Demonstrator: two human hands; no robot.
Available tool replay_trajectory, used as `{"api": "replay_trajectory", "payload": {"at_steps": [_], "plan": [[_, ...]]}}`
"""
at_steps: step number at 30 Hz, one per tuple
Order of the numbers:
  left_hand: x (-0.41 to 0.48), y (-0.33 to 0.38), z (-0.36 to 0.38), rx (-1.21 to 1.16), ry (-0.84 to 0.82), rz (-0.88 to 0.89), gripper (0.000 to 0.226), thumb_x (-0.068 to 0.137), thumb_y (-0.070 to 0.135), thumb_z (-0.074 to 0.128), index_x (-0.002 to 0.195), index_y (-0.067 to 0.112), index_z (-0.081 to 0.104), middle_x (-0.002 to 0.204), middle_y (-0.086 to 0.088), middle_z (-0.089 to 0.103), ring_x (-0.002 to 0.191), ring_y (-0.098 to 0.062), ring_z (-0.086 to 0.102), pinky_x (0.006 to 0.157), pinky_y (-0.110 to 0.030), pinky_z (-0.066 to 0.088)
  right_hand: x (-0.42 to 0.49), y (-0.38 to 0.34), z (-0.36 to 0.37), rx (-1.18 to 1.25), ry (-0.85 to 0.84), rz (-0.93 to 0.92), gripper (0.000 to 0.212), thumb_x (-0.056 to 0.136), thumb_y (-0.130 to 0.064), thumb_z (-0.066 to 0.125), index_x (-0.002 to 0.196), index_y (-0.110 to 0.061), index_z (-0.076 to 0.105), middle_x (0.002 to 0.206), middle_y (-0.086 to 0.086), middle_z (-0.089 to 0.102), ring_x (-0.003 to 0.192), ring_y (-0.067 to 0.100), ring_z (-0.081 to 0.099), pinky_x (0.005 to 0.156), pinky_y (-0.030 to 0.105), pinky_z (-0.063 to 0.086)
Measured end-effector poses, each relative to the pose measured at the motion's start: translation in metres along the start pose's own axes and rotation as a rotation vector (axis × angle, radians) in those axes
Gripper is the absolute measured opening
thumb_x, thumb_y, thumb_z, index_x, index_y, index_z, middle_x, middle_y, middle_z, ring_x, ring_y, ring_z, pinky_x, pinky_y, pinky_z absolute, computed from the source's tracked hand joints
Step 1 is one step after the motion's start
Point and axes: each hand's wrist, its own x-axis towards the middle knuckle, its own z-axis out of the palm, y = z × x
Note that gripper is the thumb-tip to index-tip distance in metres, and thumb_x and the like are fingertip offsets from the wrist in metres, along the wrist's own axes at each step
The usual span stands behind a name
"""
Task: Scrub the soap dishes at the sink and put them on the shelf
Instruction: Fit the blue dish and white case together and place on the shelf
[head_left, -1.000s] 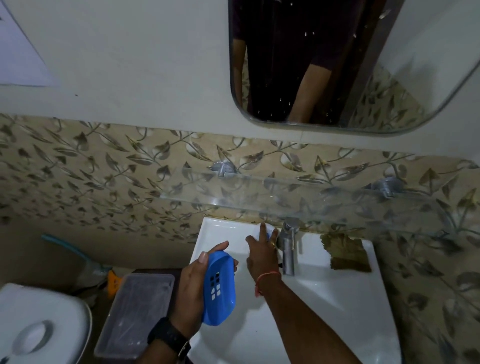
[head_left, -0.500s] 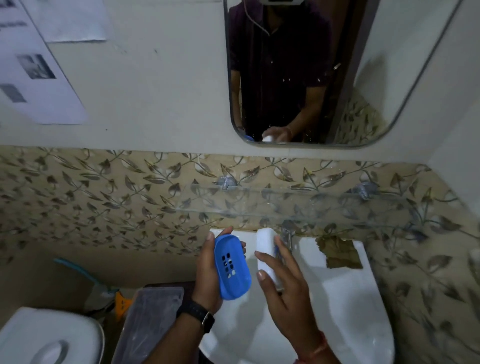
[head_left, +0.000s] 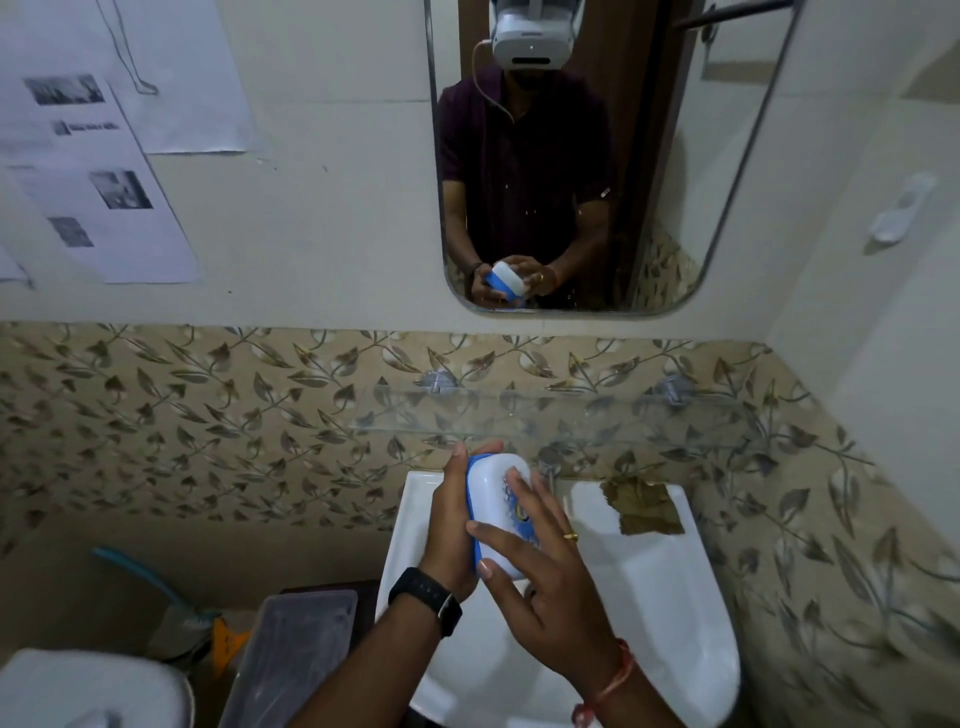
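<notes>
A: Where's the soap dish (head_left: 493, 493)?
B: Over the sink (head_left: 649, 597) — left hand (head_left: 452, 525) grips it, right hand (head_left: 550, 582) cups its white half; shelving step, I'd judge; next, set it level on the glass shelf (head_left: 597, 415).

The upper wall (head_left: 332, 249) is painted plain off-white, and below it a band of beige tiles (head_left: 208, 415) patterned with leafy vines is carried across the back and round the corner onto the right-hand wall (head_left: 893, 338). A round-cornered mirror (head_left: 665, 182) is mounted at top centre, printed sheets of paper (head_left: 98, 176) are stuck up at the upper left, and a small white hook (head_left: 898, 210) is fixed high on the right. At the lower left a white toilet lid (head_left: 88, 691) is seen, with a clear plastic container (head_left: 296, 654) beside it and a blue-handled brush (head_left: 140, 571) behind; the room is dimly lit.
</notes>
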Motion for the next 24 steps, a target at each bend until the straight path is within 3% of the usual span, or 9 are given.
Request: {"api": "replay_trajectory", "payload": {"at_steps": [8, 11, 15, 21, 24], "plan": [[-0.006, -0.005, 0.000, 0.002, -0.032, -0.088, 0.076, 0.091, 0.065, 0.046, 0.145, 0.012, 0.051, 0.142, -0.031, 0.054, 0.136, -0.050, 0.047, 0.117, -0.061, 0.032, -0.010, 0.002, -0.003, -0.105, 0.033, -0.034, 0.037, 0.100, -0.041, 0.058, 0.136, -0.045, 0.057, 0.167, -0.004, 0.023, 0.156, 0.027, 0.015, 0.123, 0.025, 0.019], [-0.011, -0.004, 0.002, -0.014, -0.079, -0.157, 0.081, 0.091, 0.069, 0.045, 0.144, 0.009, 0.055, 0.143, -0.028, 0.055, 0.129, -0.042, 0.056, 0.115, -0.054, 0.040, -0.012, 0.001, -0.003, -0.107, 0.036, -0.026, 0.037, 0.100, -0.043, 0.055, 0.137, -0.045, 0.055, 0.167, -0.005, 0.023, 0.156, 0.027, 0.015, 0.121, 0.030, 0.023], [-0.014, -0.004, 0.003, -0.009, -0.145, -0.204, 0.074, 0.088, 0.071, 0.047, 0.124, 0.012, 0.073, 0.130, -0.022, 0.068, 0.111, -0.034, 0.070, 0.099, -0.044, 0.056, -0.016, -0.001, -0.004, -0.100, 0.067, -0.033, 0.037, 0.101, -0.040, 0.055, 0.138, -0.043, 0.056, 0.167, -0.003, 0.025, 0.155, 0.029, 0.017, 0.122, 0.031, 0.025], [-0.014, -0.009, 0.000, -0.055, -0.152, -0.198, 0.074, 0.083, 0.073, 0.056, 0.123, 0.013, 0.073, 0.124, -0.022, 0.069, 0.109, -0.034, 0.070, 0.096, -0.044, 0.056, -0.017, -0.007, -0.005, -0.083, 0.043, -0.024, 0.035, 0.101, -0.045, 0.051, 0.136, -0.047, 0.054, 0.167, -0.006, 0.023, 0.156, 0.027, 0.015, 0.121, 0.027, 0.023], [-0.015, -0.008, 0.001, -0.030, -0.169, -0.178, 0.083, 0.076, 0.072, 0.065, 0.131, 0.011, 0.068, 0.133, -0.024, 0.065, 0.121, -0.037, 0.062, 0.111, -0.049, 0.046, -0.018, -0.009, -0.006, -0.067, 0.038, -0.010, 0.034, 0.102, -0.046, 0.050, 0.135, -0.051, 0.053, 0.167, -0.008, 0.022, 0.156, 0.025, 0.013, 0.120, 0.024, 0.022]]}}
